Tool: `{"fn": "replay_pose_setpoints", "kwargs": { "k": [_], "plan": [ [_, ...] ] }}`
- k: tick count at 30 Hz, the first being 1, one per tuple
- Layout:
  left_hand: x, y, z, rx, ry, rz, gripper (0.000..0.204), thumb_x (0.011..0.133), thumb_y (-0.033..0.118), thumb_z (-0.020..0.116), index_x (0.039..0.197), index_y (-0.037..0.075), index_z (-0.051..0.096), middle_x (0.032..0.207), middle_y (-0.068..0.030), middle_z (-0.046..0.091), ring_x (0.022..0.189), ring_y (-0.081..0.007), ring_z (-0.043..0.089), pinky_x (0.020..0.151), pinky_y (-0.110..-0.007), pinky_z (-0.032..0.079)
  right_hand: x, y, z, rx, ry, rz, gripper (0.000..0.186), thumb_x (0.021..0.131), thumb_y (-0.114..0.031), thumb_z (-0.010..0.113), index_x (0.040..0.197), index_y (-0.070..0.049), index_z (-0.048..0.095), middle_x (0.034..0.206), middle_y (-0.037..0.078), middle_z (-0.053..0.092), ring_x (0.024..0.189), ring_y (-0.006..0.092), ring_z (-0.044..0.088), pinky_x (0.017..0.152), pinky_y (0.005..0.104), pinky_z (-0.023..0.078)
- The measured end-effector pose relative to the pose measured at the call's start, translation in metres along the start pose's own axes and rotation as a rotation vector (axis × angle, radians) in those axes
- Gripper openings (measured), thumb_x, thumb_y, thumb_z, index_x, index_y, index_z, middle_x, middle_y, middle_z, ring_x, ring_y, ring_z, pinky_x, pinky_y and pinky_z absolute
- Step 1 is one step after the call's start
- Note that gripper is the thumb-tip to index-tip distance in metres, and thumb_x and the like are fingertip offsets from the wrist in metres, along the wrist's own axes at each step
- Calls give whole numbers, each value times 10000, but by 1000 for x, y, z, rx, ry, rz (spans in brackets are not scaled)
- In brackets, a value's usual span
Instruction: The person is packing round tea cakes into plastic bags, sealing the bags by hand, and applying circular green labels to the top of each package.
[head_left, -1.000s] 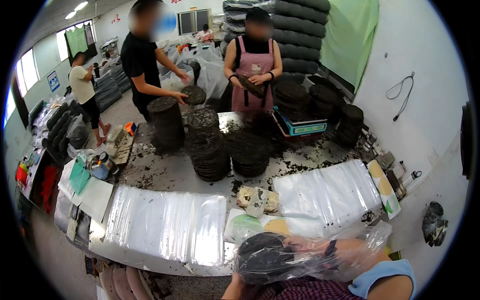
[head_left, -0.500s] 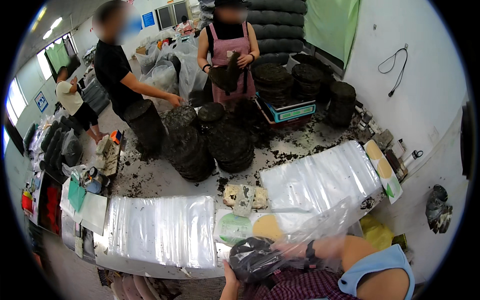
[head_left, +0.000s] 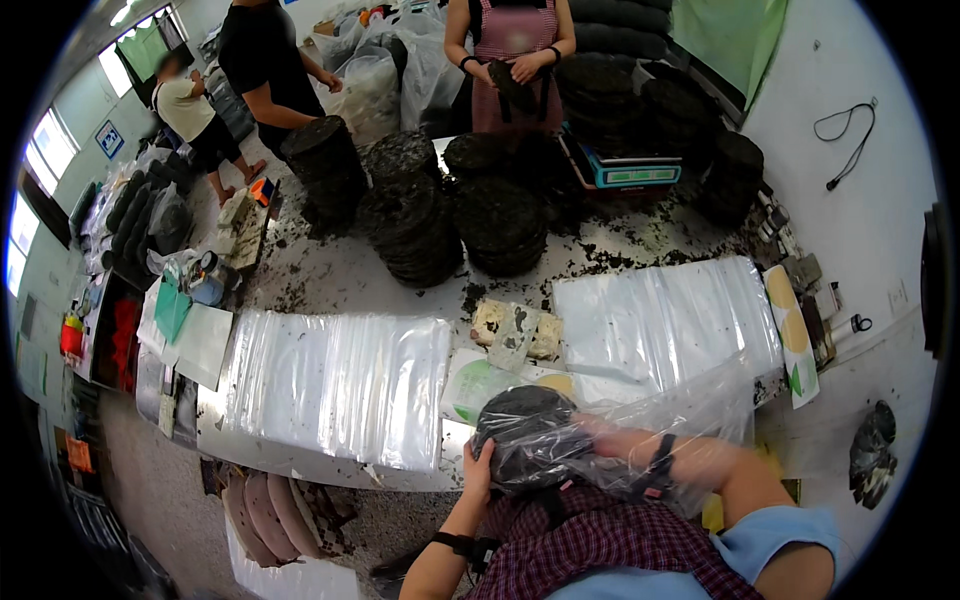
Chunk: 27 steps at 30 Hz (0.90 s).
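Note:
A dark, round stack of pressed discs [head_left: 530,430] sits in a clear plastic bag [head_left: 675,405] against my front, at the near table edge. My left hand [head_left: 478,465] wraps round its left side from outside the bag. My right hand [head_left: 605,435] is under the clear film, gripping the right side of the dark stack; its fingertips are partly hidden. Just beyond lie piles of flat clear bags [head_left: 335,385] [head_left: 660,320], a pale block [head_left: 495,325] and a printed card [head_left: 470,385].
Several dark disc stacks [head_left: 405,225] and a teal scale [head_left: 630,175] stand on the steel table [head_left: 270,275] among dark crumbs. Across it, a person in a pink apron [head_left: 510,30] holds a dark disc; a person in black [head_left: 255,55] and another in cream [head_left: 185,105] stand left.
My left hand and the bagged stack have risen and come more into view. The co-worker in black lowered a disc onto a stack. The apron wearer's dark piece changed angle.

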<state>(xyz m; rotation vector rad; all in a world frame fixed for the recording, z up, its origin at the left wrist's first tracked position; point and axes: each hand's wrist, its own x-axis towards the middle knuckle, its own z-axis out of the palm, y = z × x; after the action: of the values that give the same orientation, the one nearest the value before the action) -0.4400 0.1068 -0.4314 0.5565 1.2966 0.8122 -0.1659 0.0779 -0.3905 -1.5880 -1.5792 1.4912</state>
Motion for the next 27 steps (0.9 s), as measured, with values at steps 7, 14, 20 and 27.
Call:
{"fn": "replay_pose_setpoints", "kwargs": {
  "k": [7,14,20,27],
  "plan": [
    [-34,-52,-101,59,215,84,695,878,313,653,1398,29,289,1312,-152,452,1159,-231,469,973,-348,401,29,-105,13,188,-360,94,238,936,-278,512,949,-73,632,883,49,604,815,151,525,755,296,437],
    [-13,-103,-100,-24,251,43,753,807,163,731,1387,5,279,1303,-163,454,1127,-251,488,956,-346,405,79,15,78,326,-351,492,358,931,-329,523,1123,-48,634,1030,-9,623,890,106,526,802,271,425],
    [6,-86,-87,33,365,-22,778,798,203,742,1384,-8,275,1281,-183,461,1111,-253,495,931,-346,419,83,17,80,420,-212,515,265,923,-271,514,1011,-54,638,1030,60,634,894,166,566,798,336,451],
    [-9,-43,-76,24,226,-36,785,804,243,734,1372,-17,258,1210,-184,490,1071,-264,514,897,-374,440,88,14,83,221,-337,430,238,869,-220,533,989,-42,635,994,131,647,876,261,598,769,371,470]
  ]
}}
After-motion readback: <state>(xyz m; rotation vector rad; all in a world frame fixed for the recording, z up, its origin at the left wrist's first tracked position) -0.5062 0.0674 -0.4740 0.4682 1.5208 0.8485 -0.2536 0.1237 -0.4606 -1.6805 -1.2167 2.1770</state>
